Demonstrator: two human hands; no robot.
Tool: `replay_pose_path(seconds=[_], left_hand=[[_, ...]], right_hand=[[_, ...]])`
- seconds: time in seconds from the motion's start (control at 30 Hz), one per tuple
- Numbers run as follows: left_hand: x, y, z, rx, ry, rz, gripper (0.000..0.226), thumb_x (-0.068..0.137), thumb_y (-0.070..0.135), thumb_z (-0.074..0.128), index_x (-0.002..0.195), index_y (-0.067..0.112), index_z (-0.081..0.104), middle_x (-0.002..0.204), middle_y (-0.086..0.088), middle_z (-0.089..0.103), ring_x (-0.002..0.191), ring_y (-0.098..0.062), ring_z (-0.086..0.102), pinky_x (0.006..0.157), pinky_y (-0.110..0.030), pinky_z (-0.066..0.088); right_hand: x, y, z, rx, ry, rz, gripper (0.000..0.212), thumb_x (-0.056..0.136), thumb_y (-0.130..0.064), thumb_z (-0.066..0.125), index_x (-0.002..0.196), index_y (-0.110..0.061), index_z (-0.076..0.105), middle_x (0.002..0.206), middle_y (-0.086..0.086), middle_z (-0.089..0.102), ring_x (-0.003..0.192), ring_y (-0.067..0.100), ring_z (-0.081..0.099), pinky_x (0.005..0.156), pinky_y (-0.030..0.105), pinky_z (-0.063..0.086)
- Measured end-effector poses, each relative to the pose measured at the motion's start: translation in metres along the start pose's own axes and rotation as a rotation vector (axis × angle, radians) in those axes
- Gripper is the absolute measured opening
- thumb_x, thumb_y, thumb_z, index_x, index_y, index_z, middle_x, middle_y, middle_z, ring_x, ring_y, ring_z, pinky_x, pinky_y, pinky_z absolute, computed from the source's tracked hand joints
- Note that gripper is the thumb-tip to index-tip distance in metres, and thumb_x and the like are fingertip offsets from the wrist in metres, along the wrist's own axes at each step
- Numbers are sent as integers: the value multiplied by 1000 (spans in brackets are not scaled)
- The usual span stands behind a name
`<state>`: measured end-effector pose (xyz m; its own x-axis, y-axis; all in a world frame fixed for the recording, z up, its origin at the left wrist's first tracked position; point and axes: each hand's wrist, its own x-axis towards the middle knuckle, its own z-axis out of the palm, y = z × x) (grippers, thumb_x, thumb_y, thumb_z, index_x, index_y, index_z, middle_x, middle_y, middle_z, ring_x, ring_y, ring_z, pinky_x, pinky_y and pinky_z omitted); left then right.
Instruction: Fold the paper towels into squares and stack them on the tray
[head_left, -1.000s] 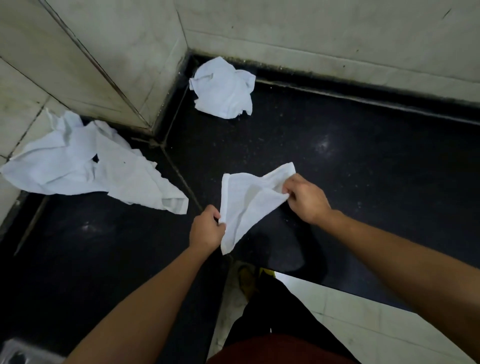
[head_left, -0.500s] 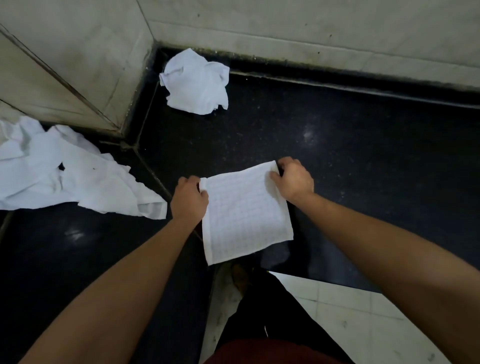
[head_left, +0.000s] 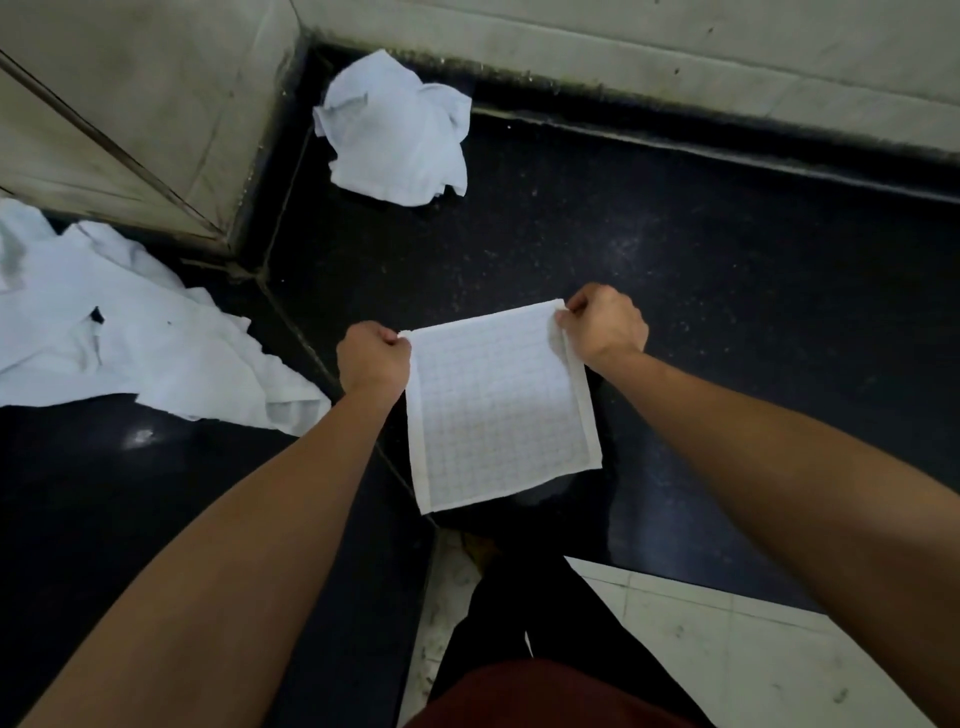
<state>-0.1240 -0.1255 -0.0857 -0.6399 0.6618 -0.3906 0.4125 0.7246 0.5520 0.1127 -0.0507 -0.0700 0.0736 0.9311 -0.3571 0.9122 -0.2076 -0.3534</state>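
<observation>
Two other white towels lie on the black counter (head_left: 727, 312): a crumpled towel (head_left: 395, 130) in the corner at 12 o'clock and a rumpled heap (head_left: 104, 338) at 9 o'clock. The left hand (head_left: 371, 361) and right hand (head_left: 605, 325), fingers curled, each pinch a top corner of the paper towel (head_left: 498, 410). It hangs at centre, flat, roughly square, grid-patterned with a plain border.

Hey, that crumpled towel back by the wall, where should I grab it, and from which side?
Pinch the crumpled towel by the loose flap at its near right edge, coming from the open dark surface in front. The wall crowds its far side, and the flap sticks out.
</observation>
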Motion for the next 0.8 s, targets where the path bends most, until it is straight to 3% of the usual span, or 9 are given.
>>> replay_pose_path(seconds=[0.17,0.27,0.37,0.6,0.73,0.8], left_hand=[[-26,0,-12,181,17,324,10,90,14,61,99,12,59,82,-1,58,74,-17,57,63,-29,46],[-58,-9,-12,302,-210,506,4,90,16,58,91,14,61,74,2,57,69,-19,58,62,-32,48],[-86,-30,-6,427,-393,565,7,91,21,56,87,16,59,81,3,59,73,-16,57,62,-29,45],[-112,-74,-11,491,-310,712,10,92,19,50,95,13,58,99,1,52,89,-14,49,67,-30,47],[-135,-79,-9,508,-322,825,13,89,23,56,95,12,61,99,0,54,93,-17,51,70,-29,47],[-146,-77,-4,538,-352,848,18,89,29,58,98,14,61,102,1,53,96,-17,51,75,-29,46]], right_hand=[[-17,-1,-6,-48,52,-207,20,93,-27,58,112,-21,57,107,2,61,88,23,63,75,36,50],[-51,0,2,-27,-95,-430,14,92,-22,57,103,-19,65,102,1,65,84,22,64,72,35,53],[-79,18,14,-84,-309,-452,15,91,-25,56,98,-19,68,99,0,68,89,23,64,75,36,52],[-108,84,2,-154,-230,-455,22,93,-29,58,108,-17,66,105,1,61,91,24,62,74,32,48],[-131,98,1,-292,-202,-630,40,86,-46,64,119,-25,61,117,-6,55,111,15,51,71,28,43],[-140,102,6,-343,-178,-710,36,81,-43,70,111,-25,64,113,-6,56,107,18,51,61,28,43]])
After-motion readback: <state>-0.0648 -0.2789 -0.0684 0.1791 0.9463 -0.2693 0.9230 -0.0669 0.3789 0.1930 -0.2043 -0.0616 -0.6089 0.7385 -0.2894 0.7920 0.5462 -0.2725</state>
